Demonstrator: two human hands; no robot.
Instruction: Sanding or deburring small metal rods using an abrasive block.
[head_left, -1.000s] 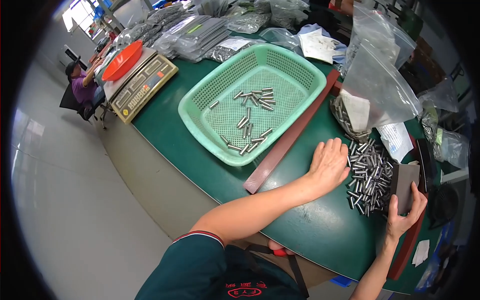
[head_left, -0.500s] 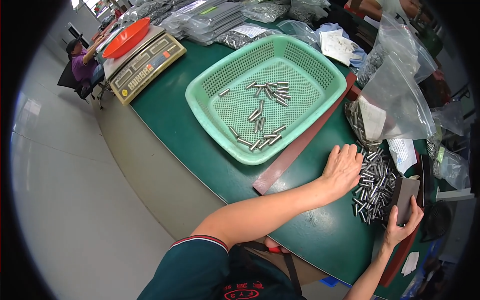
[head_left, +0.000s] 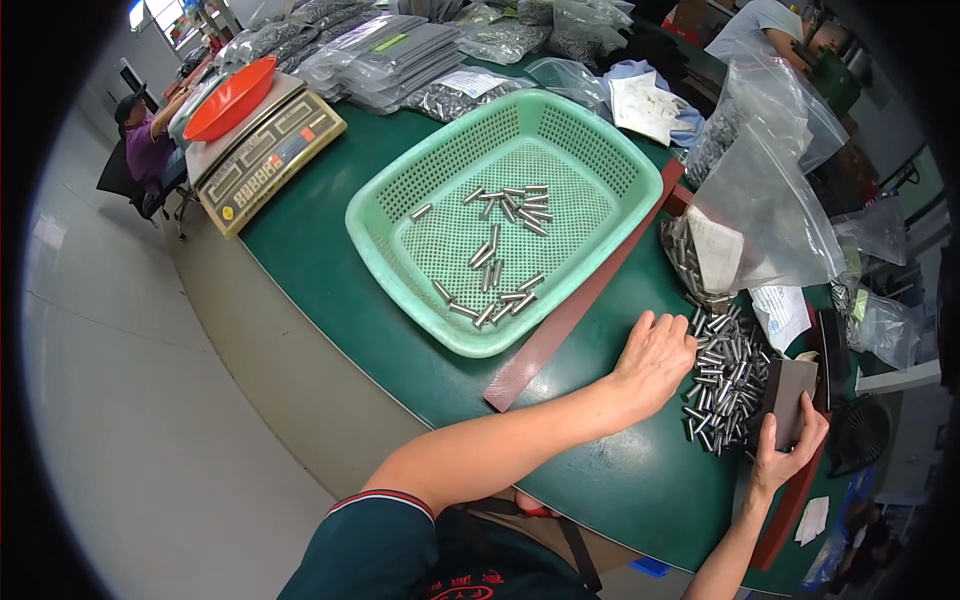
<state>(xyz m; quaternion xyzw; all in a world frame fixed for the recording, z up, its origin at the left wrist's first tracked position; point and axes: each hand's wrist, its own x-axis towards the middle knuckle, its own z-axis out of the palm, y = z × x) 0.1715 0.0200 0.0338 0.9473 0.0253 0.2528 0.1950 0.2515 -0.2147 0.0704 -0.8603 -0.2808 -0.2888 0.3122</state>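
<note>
Between the hands [head_left: 655,358] [head_left: 789,450] — piled metal pins [head_left: 728,382].

A green table [head_left: 320,270] spans the middle, and on the left a smooth grey floor [head_left: 110,400] catches pale light. At the far left stands a black chair [head_left: 114,176], with a grey wall [head_left: 115,70] and a bright window [head_left: 165,15] beyond. On the dim right, a round dark shape [head_left: 862,435] may be a fan.
</note>
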